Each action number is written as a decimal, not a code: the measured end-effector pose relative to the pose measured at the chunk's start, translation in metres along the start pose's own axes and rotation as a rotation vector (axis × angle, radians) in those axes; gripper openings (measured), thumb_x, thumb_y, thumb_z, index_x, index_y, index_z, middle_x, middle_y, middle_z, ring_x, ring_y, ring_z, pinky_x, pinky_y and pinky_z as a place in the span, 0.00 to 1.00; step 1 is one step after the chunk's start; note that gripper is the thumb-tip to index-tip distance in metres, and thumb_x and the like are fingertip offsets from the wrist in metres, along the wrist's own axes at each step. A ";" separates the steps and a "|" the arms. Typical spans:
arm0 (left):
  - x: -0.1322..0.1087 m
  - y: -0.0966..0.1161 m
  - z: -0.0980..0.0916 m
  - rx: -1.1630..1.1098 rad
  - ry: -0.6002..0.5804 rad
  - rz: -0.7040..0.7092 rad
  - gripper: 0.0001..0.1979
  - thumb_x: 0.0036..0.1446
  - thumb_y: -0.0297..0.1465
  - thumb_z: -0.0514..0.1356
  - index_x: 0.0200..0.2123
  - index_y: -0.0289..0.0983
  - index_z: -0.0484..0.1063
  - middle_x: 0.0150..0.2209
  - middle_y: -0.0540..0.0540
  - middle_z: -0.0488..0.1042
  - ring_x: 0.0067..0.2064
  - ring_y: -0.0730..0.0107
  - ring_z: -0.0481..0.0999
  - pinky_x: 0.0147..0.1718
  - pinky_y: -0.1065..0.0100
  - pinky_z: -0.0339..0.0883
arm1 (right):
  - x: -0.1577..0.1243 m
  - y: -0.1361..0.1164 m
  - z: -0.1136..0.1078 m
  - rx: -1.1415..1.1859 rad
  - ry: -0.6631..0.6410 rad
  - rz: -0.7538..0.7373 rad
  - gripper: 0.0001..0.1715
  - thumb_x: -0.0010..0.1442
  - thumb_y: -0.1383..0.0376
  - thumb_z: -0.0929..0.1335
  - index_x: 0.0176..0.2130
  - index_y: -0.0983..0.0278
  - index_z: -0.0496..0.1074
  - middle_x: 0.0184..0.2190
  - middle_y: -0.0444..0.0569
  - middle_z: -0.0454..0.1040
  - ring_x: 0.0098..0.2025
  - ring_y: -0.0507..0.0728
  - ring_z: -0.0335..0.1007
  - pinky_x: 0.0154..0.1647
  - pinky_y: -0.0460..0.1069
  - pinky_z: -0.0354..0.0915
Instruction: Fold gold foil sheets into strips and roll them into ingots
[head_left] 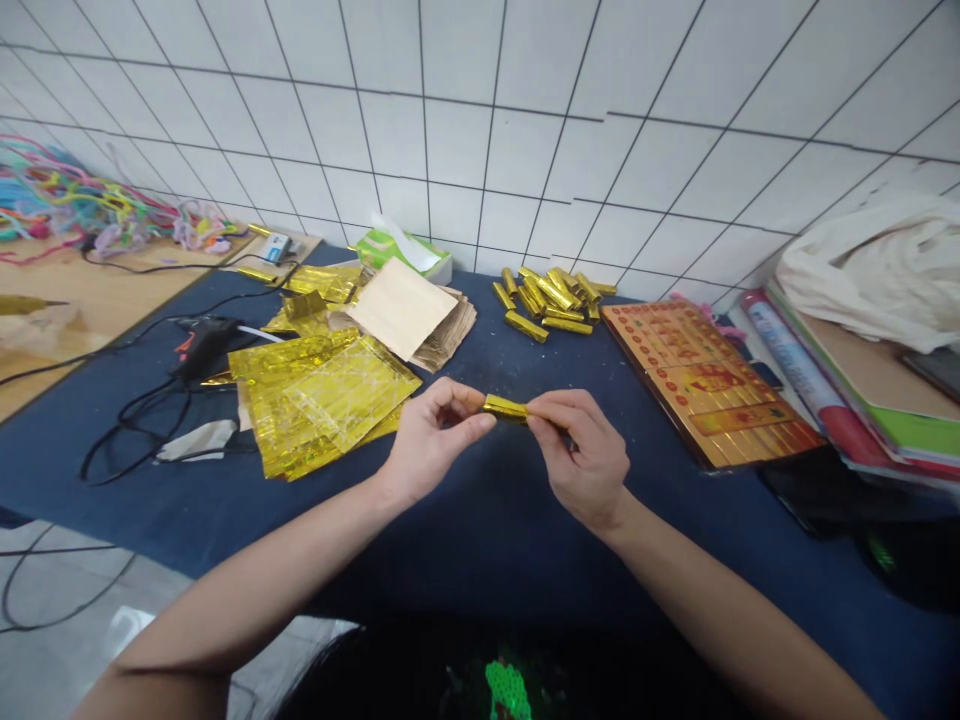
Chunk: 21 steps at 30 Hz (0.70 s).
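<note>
Two hands, one gold roll, one roll pile, one board.

The little roll pinched between the hands is shiny gold foil, same gold as the pile of finished rolls at the far side. The table is dark navy blue. The loose foil sheets on the left are bright gold with a fine crinkly line pattern. The flat printed sheet on the right is orange-gold with red motifs. The wall is white tile with dark grout lines. Far left there's a tangle of cords in pink, green, blue and purple.
</note>
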<state>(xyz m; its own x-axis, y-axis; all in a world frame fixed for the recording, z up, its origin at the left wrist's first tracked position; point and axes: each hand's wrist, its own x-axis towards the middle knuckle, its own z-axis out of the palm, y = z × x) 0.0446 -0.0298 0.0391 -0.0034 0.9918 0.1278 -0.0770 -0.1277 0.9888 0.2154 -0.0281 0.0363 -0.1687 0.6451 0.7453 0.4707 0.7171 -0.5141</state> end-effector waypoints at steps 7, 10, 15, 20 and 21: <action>0.001 -0.004 0.002 -0.092 -0.013 -0.042 0.06 0.42 0.32 0.66 0.25 0.36 0.75 0.23 0.53 0.65 0.22 0.81 0.61 0.22 0.75 0.57 | -0.003 -0.001 0.002 -0.018 -0.051 -0.112 0.13 0.56 0.73 0.65 0.40 0.58 0.68 0.34 0.47 0.70 0.35 0.53 0.69 0.35 0.51 0.69; 0.002 -0.004 0.001 -0.153 -0.011 -0.055 0.05 0.42 0.30 0.66 0.23 0.36 0.74 0.23 0.54 0.66 0.21 0.83 0.58 0.21 0.76 0.55 | -0.003 -0.002 0.002 0.006 -0.066 -0.125 0.14 0.55 0.73 0.65 0.41 0.58 0.68 0.35 0.47 0.70 0.36 0.53 0.69 0.35 0.51 0.70; 0.001 -0.003 0.001 -0.216 -0.004 -0.108 0.07 0.43 0.30 0.66 0.21 0.34 0.70 0.20 0.55 0.65 0.20 0.84 0.56 0.19 0.77 0.51 | -0.003 -0.003 0.004 0.035 -0.075 -0.082 0.17 0.55 0.73 0.65 0.44 0.59 0.68 0.37 0.49 0.71 0.38 0.54 0.69 0.38 0.51 0.70; 0.002 -0.003 0.002 -0.116 0.037 -0.079 0.07 0.42 0.31 0.65 0.22 0.34 0.70 0.22 0.53 0.66 0.23 0.81 0.60 0.23 0.76 0.55 | -0.004 -0.003 0.007 0.027 -0.100 -0.057 0.14 0.56 0.72 0.64 0.43 0.59 0.69 0.36 0.49 0.72 0.37 0.54 0.70 0.37 0.51 0.70; 0.002 -0.003 0.002 -0.088 0.046 -0.075 0.07 0.42 0.31 0.65 0.23 0.34 0.71 0.23 0.53 0.66 0.24 0.80 0.61 0.24 0.75 0.56 | -0.005 -0.003 0.008 0.028 -0.103 -0.064 0.15 0.56 0.72 0.64 0.43 0.60 0.69 0.36 0.49 0.71 0.37 0.54 0.70 0.37 0.51 0.70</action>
<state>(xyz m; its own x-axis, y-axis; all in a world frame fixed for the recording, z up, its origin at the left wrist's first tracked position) 0.0470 -0.0274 0.0366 -0.0396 0.9980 0.0486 -0.1654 -0.0545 0.9847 0.2083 -0.0312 0.0308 -0.2867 0.6203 0.7300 0.4323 0.7638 -0.4793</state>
